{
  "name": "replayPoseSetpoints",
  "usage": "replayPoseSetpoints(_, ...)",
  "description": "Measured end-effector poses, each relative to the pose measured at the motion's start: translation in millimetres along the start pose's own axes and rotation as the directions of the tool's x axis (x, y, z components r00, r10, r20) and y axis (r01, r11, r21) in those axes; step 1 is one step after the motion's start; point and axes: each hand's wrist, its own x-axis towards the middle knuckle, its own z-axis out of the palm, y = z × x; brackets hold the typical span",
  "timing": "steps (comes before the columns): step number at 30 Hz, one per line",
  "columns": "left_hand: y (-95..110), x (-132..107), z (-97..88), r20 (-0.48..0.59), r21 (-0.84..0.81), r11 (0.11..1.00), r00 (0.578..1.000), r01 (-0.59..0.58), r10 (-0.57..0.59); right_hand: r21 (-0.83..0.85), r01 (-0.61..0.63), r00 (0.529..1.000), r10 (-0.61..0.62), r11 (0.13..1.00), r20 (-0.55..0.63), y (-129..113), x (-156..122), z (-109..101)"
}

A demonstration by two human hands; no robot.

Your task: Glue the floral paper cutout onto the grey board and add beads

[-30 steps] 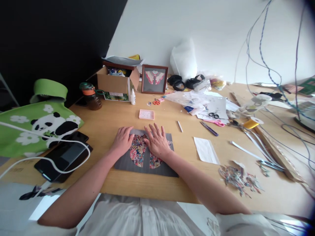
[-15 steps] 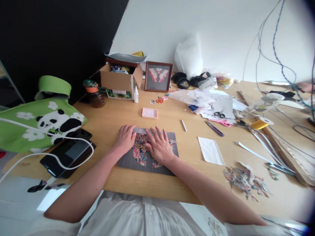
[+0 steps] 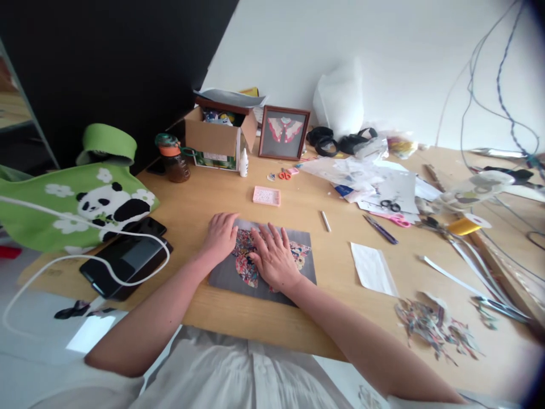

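A grey rectangular sheet (image 3: 221, 277) lies flat on the table in front of me, with floral fabric pieces (image 3: 246, 267) in a collar-like shape on it. My right hand (image 3: 276, 258) rests palm down over the middle of the floral fabric, fingers spread, and hides part of it. At the sheet's upper left corner lies my left hand (image 3: 220, 237), fingers stretched out and touching the edge. Neither hand grips anything.
Beyond the sheet are a pink tray (image 3: 267, 196), a white bottle (image 3: 243, 163) and a framed collar (image 3: 284, 133). To the right lie a white pen (image 3: 326, 221), a white packet (image 3: 372, 269), pink scissors (image 3: 395, 219) and fabric scraps (image 3: 426, 324). Phones (image 3: 123, 258) lie left.
The view has turned slightly left. My right hand has slid a little left over the floral fabric, so more of its right side shows. My left hand stays at the sheet's corner.
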Motion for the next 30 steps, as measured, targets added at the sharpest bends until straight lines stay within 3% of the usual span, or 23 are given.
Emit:
replayPoseSetpoints(4,-0.9,1.9,-2.5,-0.053,-0.035,0.999,0.998,0.022,-0.024,0.023,-0.065,0.998,0.065,0.998,0.006,-3.0,14.2,-13.7)
replayPoseSetpoints(7,-2.3,4.2,-8.3,-0.175,-0.114,0.993,0.983,0.042,-0.062,0.026,-0.045,0.998,0.046,0.999,-0.038,-15.9,31.8,-20.5)
replayPoseSetpoints(12,-5.1,7.0,-21.5,-0.339,-0.184,0.982,0.935,0.040,-0.102,0.021,0.081,0.997,-0.081,0.996,-0.020,-39.2,40.8,-0.5)
replayPoseSetpoints(16,-4.2,7.2,-25.7,-0.338,-0.199,0.979,0.935,0.037,-0.104,-0.003,0.072,0.997,-0.072,0.997,-0.011,-42.0,33.5,13.0)
replayPoseSetpoints(21,-1.1,7.5,-24.7,-0.313,-0.217,0.975,0.943,0.042,-0.110,0.054,-0.024,0.999,0.022,0.998,0.037,-37.4,49.1,0.8)
replayPoseSetpoints(24,-0.4,7.6,-25.8,-0.345,-0.226,0.974,0.932,0.031,-0.110,0.056,-0.056,0.998,0.056,0.997,-0.005,-38.1,66.9,-4.5)
replayPoseSetpoints(30,1.5,7.9,-31.8,-0.339,-0.228,0.973,0.934,0.033,-0.111,0.038,0.003,0.999,-0.004,0.999,0.033,-43.1,70.5,18.8)
